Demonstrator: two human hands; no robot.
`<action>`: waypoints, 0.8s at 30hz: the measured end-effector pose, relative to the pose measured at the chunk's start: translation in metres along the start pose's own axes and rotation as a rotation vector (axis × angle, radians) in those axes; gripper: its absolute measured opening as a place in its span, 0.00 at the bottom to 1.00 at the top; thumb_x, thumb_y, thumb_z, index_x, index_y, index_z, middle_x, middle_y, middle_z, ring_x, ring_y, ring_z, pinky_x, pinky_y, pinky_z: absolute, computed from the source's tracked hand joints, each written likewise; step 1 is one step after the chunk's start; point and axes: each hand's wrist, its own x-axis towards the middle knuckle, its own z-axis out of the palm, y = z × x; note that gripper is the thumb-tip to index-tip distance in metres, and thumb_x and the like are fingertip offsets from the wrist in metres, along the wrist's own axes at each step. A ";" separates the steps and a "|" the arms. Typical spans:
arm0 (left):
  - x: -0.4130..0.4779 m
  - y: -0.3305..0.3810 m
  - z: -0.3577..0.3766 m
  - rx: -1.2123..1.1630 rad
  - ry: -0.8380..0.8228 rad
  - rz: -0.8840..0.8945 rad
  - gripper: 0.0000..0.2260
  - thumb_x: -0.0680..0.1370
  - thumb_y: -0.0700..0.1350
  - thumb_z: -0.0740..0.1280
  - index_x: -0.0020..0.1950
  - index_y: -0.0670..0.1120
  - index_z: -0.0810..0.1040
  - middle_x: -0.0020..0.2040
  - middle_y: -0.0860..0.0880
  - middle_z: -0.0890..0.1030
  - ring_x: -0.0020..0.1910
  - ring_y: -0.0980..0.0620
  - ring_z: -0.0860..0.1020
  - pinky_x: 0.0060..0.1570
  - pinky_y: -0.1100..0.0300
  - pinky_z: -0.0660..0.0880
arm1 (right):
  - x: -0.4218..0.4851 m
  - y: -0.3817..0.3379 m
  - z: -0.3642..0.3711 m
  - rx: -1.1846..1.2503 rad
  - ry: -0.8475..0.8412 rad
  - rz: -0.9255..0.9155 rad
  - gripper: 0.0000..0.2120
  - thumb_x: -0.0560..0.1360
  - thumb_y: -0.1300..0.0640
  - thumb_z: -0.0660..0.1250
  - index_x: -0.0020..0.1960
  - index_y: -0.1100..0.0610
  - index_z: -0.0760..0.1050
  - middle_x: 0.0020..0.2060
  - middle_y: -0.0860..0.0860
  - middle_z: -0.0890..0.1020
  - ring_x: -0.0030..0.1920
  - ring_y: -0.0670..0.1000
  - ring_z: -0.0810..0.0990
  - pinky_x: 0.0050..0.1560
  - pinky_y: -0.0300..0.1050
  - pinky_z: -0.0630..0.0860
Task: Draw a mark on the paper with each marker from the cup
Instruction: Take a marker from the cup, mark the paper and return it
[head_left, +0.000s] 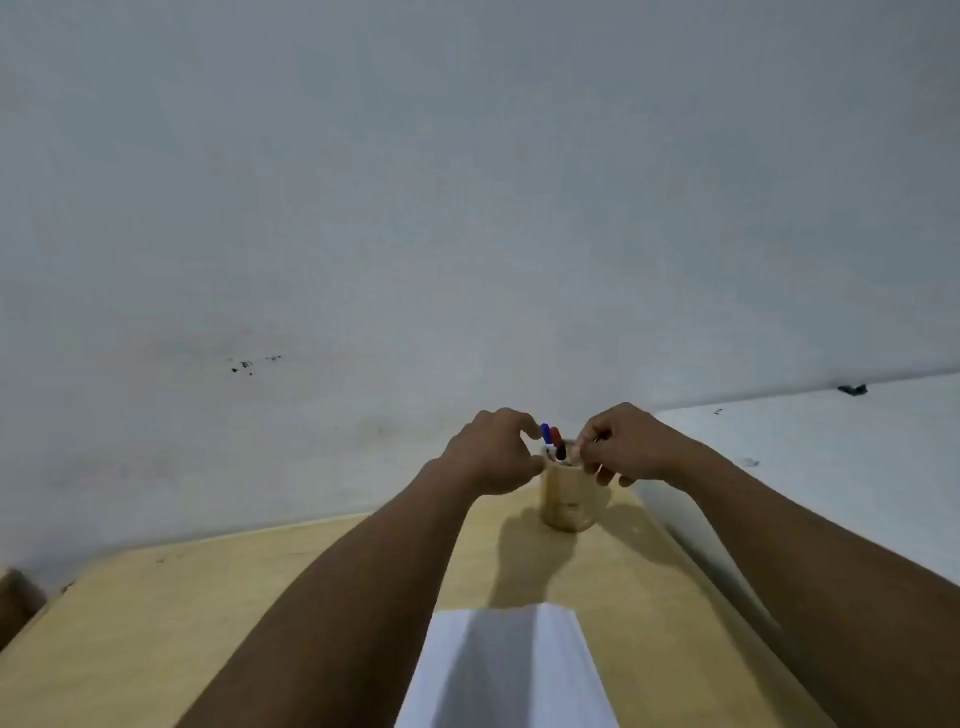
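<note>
Both hands meet at the mouth of the clear plastic cup (567, 499), which stands on the wooden table (208, 613) close to the grey wall (467, 182). The left hand (493, 452) is curled against the cup's rim on its own side, thumb and forefinger bent toward each other just beside the marker caps; whether those fingers actually pinch anything I cannot tell, since the gap between them is too small to read. The right hand (628, 447) is bunched into a close pinch over the opposite rim, fingertips (587, 457) pressed together, apparently around a thin pale thing that may be a marker barrel, though that is not clear. Between the 2 sets of fingers, 3 caps stand up from the cup: a blue marker (545, 432), a red marker (556, 435) just beside it, and a black marker (561, 453) lower and nearer the right fingertips. The white paper (509, 675) lies well back from the fingers, toward the wrists and the body, and no mark shows on the visible part, so the task looks to be at its start: choosing 1 marker. To do this well, the left hand should steady the light cup at the rim while the right draws 1 marker straight up, clear of its 2 neighbours, so the cup does not tip.
</note>
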 end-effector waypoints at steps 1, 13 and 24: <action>0.011 -0.001 0.006 0.016 -0.006 0.002 0.18 0.74 0.54 0.71 0.63 0.55 0.79 0.55 0.50 0.85 0.54 0.49 0.81 0.55 0.47 0.80 | 0.009 0.006 0.001 -0.012 -0.002 0.013 0.07 0.78 0.57 0.69 0.48 0.59 0.84 0.40 0.55 0.88 0.35 0.48 0.85 0.35 0.42 0.78; 0.048 0.011 0.026 0.067 0.127 0.108 0.07 0.78 0.47 0.69 0.51 0.48 0.86 0.47 0.48 0.87 0.48 0.47 0.83 0.49 0.47 0.82 | 0.028 0.037 -0.006 0.007 0.030 0.084 0.06 0.79 0.60 0.68 0.50 0.61 0.83 0.38 0.54 0.87 0.30 0.49 0.84 0.29 0.39 0.74; -0.041 0.024 -0.055 -0.306 0.386 0.065 0.08 0.79 0.45 0.69 0.48 0.43 0.85 0.36 0.51 0.86 0.38 0.54 0.86 0.41 0.59 0.82 | -0.037 -0.035 0.045 0.911 -0.286 0.298 0.38 0.74 0.26 0.62 0.54 0.63 0.80 0.39 0.56 0.86 0.31 0.53 0.83 0.34 0.44 0.72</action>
